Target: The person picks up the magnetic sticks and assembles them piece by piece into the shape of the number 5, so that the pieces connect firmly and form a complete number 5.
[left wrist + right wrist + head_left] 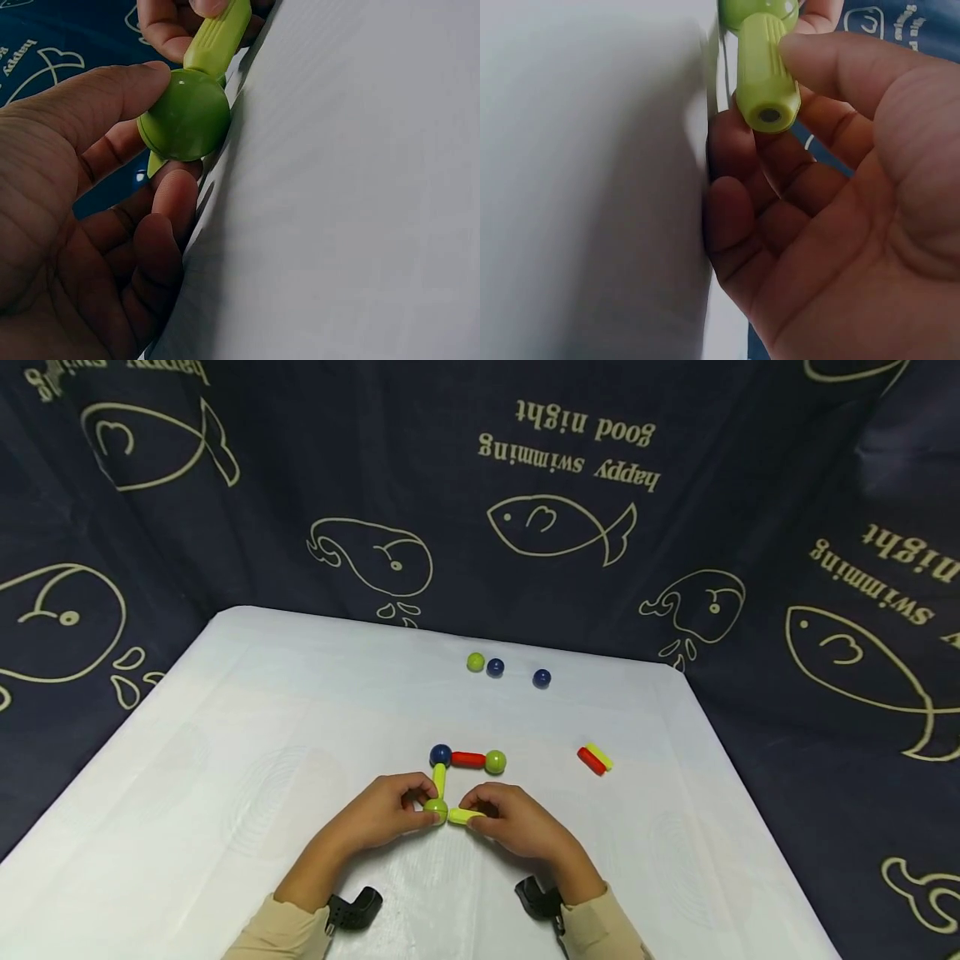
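The left hand (397, 807) has its grip pinching a green ball (435, 811) at the near corner of an angular frame on the white surface (300, 735), while the right hand (519, 820) pinches a yellow-green rod (462, 816) just right of that ball; I cannot tell whether they touch. If the rod meets the ball off-line, the joint could sit crooked or slip. A sideways push on the ball might wrench the yellow link (439, 778) from the blue ball (441, 755), swinging the far red rod (468, 760) askew.
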Demonstrator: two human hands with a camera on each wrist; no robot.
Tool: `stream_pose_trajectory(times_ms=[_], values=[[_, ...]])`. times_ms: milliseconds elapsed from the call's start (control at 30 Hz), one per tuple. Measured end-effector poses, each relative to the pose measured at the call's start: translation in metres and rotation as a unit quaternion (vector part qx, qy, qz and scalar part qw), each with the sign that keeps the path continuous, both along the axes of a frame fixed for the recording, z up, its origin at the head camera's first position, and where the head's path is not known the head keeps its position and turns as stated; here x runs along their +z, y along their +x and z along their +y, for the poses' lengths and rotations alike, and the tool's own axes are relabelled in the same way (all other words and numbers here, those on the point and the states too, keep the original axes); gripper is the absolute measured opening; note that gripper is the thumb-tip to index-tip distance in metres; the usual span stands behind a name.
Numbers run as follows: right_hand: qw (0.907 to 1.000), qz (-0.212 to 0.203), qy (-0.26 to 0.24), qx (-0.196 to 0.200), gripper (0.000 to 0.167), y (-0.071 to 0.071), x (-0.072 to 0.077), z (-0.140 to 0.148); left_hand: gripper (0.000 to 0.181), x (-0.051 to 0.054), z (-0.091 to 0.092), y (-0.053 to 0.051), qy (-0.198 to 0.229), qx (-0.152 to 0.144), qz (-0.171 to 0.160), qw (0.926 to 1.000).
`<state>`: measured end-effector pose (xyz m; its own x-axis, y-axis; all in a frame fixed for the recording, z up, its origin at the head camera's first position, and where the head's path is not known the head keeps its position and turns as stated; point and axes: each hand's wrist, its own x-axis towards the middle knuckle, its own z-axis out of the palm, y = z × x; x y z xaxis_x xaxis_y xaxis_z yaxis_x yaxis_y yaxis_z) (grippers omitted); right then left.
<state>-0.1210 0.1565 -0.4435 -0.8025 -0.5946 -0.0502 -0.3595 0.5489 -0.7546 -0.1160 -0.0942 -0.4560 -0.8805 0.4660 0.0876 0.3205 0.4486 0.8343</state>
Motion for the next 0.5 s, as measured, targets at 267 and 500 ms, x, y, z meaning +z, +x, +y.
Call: stream_pose_trajectory(times_ms=[267, 500], values=[[1.0, 0.005, -0.003, -0.008, 0.012, 0.0006, -0.0008, 0.0, 0.019, -0.0004, 0.0007, -0.0008, -0.001, -0.005, 0.005, 1.0], [0.9996, 0.02, 0.009, -0.019, 0.013, 0.0012, 0.0006, 0.0, 0.019, -0.0019, 0.0007, -0.0015, -0.001, -0.004, 0.007, 1.0]])
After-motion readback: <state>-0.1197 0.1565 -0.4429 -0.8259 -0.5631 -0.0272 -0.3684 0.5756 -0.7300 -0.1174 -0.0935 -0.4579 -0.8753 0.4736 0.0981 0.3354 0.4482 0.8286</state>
